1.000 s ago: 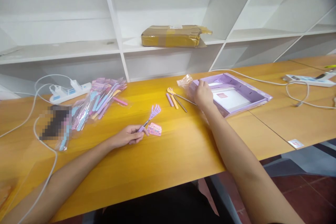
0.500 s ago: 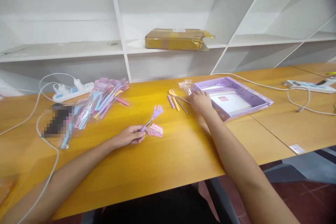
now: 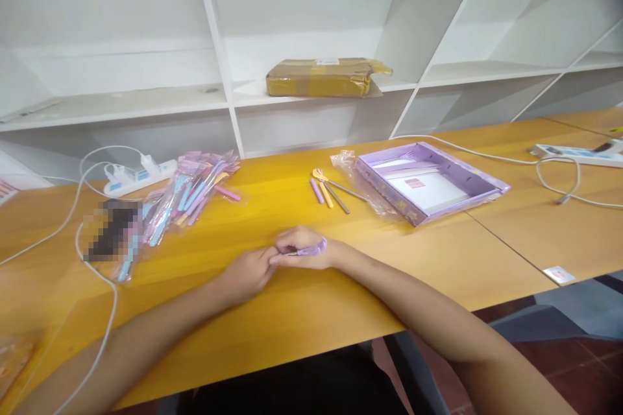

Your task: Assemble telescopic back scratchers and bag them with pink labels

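Note:
Near the middle of the wooden table (image 3: pixel 195 331), my left hand (image 3: pixel 250 273) is closed on the handle end of a purple claw-shaped tool (image 3: pixel 312 248). My right hand (image 3: pixel 304 249) meets it from the other side, fingers curled round the same tool, whose purple claw lies over the palm near the wrist. The handle is hidden between the hands. Behind them lie a purple stick (image 3: pixel 317 191), a yellow stick (image 3: pixel 326 195), metal rods and a yellow claw head (image 3: pixel 319 174). The pink card is not visible now.
An open purple box (image 3: pixel 423 213) stands at the right beside clear plastic wrap (image 3: pixel 377 198). Wrapped sticks (image 3: pixel 187 191) and a power strip (image 3: pixel 141 179) lie at the left, with white cables. A taped parcel (image 3: pixel 318 78) sits on the shelf.
My right hand has moved left from the purple box to my left hand and closed round the tool. The purple claw has tipped to the right. Clear wrap beside the box is now uncovered.

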Motion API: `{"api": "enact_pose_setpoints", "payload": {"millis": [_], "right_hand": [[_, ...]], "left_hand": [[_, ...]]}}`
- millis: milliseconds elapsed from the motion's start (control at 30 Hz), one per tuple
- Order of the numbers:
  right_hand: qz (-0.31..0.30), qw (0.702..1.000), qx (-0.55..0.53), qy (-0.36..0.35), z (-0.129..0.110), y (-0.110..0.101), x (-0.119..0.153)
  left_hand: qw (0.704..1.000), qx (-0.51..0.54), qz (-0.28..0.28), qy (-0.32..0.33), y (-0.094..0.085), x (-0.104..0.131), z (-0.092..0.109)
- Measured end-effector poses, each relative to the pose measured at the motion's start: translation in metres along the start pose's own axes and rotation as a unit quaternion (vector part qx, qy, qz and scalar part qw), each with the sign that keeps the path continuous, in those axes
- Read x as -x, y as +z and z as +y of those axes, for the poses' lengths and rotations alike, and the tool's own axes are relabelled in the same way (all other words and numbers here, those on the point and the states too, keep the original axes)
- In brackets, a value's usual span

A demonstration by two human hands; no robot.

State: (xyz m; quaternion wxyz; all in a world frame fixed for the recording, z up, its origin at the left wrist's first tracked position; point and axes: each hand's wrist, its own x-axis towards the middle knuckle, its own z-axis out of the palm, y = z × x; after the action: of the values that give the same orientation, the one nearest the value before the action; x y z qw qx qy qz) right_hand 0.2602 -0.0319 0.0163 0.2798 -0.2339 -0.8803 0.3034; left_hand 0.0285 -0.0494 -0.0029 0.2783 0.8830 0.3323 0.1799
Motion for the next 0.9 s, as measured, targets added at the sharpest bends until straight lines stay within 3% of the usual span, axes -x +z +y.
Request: {"api": "enact_pose_setpoints", "payload": {"millis": [133, 267, 567, 900], "right_hand": [[0.011, 0.998, -0.056, 0.008, -0.001, 0.017, -0.002], [0.038, 0.992, -0.123, 0.004, -0.006, 0.021, -0.003], [0.066, 0.998, -0.021, -0.007, -0.015, 0.013, -0.006], [0.064, 0.998, -0.024, -0.017, -0.02, 0.011, -0.008]], "left_hand": [[0.996, -0.088, 0.018, -0.006, 0.002, 0.002, -0.002], [0.995, -0.096, 0.024, -0.023, -0.009, -0.004, -0.009], [0.991, -0.122, 0.03, 0.041, -0.027, -0.013, -0.015], [0.985, -0.163, 0.014, 0.051, -0.036, -0.017, -0.023]]}}
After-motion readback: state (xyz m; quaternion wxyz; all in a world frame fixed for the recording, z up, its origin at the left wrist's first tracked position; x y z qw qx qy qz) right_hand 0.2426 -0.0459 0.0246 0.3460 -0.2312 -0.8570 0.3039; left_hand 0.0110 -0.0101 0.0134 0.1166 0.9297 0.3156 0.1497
